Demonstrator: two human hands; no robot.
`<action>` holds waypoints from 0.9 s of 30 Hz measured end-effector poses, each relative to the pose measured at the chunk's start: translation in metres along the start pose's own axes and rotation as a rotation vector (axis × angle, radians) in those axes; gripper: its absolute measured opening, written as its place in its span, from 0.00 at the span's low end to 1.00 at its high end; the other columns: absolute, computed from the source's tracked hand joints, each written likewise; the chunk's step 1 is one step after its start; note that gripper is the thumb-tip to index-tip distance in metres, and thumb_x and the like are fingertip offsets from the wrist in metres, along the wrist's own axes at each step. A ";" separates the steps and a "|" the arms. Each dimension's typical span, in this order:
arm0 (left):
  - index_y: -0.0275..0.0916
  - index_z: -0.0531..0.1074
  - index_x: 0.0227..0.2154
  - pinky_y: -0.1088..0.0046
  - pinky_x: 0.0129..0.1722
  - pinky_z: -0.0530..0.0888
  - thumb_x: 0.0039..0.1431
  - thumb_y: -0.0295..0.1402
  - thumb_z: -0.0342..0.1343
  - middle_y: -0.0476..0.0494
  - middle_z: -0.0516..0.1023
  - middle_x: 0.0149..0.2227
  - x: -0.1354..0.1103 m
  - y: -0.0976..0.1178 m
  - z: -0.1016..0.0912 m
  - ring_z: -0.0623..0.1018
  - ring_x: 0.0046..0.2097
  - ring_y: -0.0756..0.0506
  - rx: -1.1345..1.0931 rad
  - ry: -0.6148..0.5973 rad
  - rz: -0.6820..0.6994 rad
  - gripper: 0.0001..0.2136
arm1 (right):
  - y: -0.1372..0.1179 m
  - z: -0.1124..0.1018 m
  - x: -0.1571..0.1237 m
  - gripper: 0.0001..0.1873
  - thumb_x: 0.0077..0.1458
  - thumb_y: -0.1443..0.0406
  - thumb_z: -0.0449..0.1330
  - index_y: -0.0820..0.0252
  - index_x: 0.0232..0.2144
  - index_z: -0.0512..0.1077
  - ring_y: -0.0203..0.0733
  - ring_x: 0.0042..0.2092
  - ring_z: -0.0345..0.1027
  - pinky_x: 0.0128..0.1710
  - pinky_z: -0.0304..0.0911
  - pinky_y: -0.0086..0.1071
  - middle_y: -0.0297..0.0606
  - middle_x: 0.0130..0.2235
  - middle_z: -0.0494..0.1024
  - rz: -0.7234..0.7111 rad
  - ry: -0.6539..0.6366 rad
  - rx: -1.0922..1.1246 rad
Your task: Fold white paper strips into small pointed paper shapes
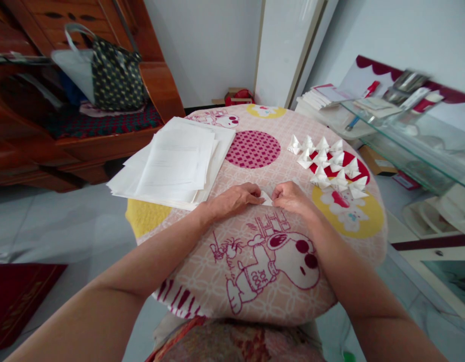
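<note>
I view the left hand (pixel 237 197) and right hand (pixel 292 197) pinching folded paper (pixel 267 199); the dog (pixel 293 269) on the tablecloth (pixel 202 281) reads "JOE COOL"

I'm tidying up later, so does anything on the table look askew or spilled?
Yes: the paper stack looks askew, its sheets fanned unevenly and its left corner seemingly jutting past the edge of the table. Nothing looks spilled, and the folded papers at the right stand in loose rows.

On the table (pixel 202 271), a paper stack (pixel 175 156) lies left, paper boats (pixel 321 160) right, a paper piece (pixel 267 199) between left hand (pixel 236 197) and right hand (pixel 293 197); a shelf (pixel 417 156) stands beyond the right edge
</note>
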State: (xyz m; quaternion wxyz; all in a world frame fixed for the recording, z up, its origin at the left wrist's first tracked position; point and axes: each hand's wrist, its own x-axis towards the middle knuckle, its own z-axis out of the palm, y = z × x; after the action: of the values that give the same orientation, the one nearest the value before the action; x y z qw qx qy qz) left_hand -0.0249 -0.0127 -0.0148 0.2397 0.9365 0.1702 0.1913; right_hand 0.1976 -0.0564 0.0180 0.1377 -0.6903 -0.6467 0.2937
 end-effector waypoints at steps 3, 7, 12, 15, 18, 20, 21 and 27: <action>0.44 0.83 0.47 0.69 0.47 0.73 0.67 0.24 0.52 0.41 0.78 0.45 0.000 -0.002 0.000 0.77 0.45 0.46 -0.038 0.019 -0.009 0.16 | 0.004 -0.003 -0.002 0.09 0.42 0.77 0.59 0.60 0.22 0.74 0.35 0.22 0.65 0.24 0.56 0.29 0.30 0.19 0.71 0.037 -0.044 0.149; 0.44 0.82 0.47 0.68 0.50 0.74 0.65 0.21 0.51 0.41 0.79 0.47 0.002 -0.005 -0.001 0.78 0.47 0.46 -0.071 0.035 0.006 0.18 | 0.002 0.003 -0.004 0.03 0.47 0.71 0.61 0.61 0.25 0.75 0.33 0.21 0.63 0.23 0.56 0.28 0.31 0.21 0.74 -0.066 0.027 0.341; 0.42 0.82 0.45 0.67 0.49 0.76 0.62 0.21 0.52 0.41 0.80 0.46 0.003 -0.013 0.000 0.79 0.47 0.46 -0.097 0.043 -0.016 0.17 | -0.012 0.018 -0.002 0.04 0.45 0.70 0.65 0.61 0.21 0.75 0.33 0.23 0.61 0.24 0.53 0.28 0.29 0.19 0.70 -0.130 0.038 0.262; 0.43 0.82 0.45 0.64 0.53 0.75 0.58 0.19 0.53 0.42 0.79 0.49 0.003 -0.017 0.000 0.78 0.50 0.45 -0.082 0.055 -0.040 0.18 | -0.018 0.021 0.000 0.06 0.43 0.71 0.66 0.61 0.19 0.73 0.33 0.23 0.61 0.24 0.52 0.29 0.28 0.18 0.69 -0.088 0.038 0.185; 0.44 0.82 0.45 0.59 0.59 0.73 0.56 0.19 0.54 0.42 0.77 0.54 0.004 -0.016 0.001 0.76 0.56 0.42 -0.025 0.075 -0.107 0.19 | -0.020 0.021 0.003 0.07 0.43 0.69 0.68 0.60 0.18 0.73 0.34 0.23 0.61 0.24 0.51 0.30 0.28 0.17 0.68 -0.063 0.014 0.125; 0.42 0.82 0.44 0.56 0.60 0.72 0.56 0.21 0.56 0.40 0.76 0.56 0.006 -0.013 0.002 0.76 0.57 0.40 0.006 0.090 -0.176 0.16 | -0.021 0.020 0.005 0.08 0.43 0.67 0.69 0.59 0.18 0.73 0.34 0.22 0.61 0.24 0.51 0.31 0.28 0.17 0.67 -0.033 -0.003 0.097; 0.42 0.82 0.43 0.55 0.60 0.72 0.57 0.22 0.57 0.40 0.76 0.57 0.007 -0.011 0.003 0.75 0.58 0.39 0.015 0.096 -0.210 0.15 | -0.021 0.020 0.006 0.09 0.43 0.66 0.69 0.59 0.18 0.72 0.34 0.22 0.61 0.23 0.51 0.31 0.28 0.17 0.67 -0.021 -0.006 0.085; 0.42 0.82 0.42 0.53 0.62 0.71 0.55 0.24 0.59 0.41 0.75 0.59 0.010 -0.006 0.005 0.75 0.59 0.38 0.015 0.104 -0.290 0.13 | -0.024 0.023 0.007 0.13 0.43 0.66 0.69 0.58 0.16 0.69 0.36 0.24 0.62 0.24 0.50 0.32 0.30 0.18 0.68 -0.055 0.058 -0.011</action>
State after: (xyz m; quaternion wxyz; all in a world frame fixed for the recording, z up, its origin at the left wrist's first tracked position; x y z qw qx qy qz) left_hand -0.0153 -0.0050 -0.0189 0.2488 0.8925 0.3175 0.2016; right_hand 0.1644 -0.0505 0.0119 0.1607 -0.6812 -0.6628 0.2660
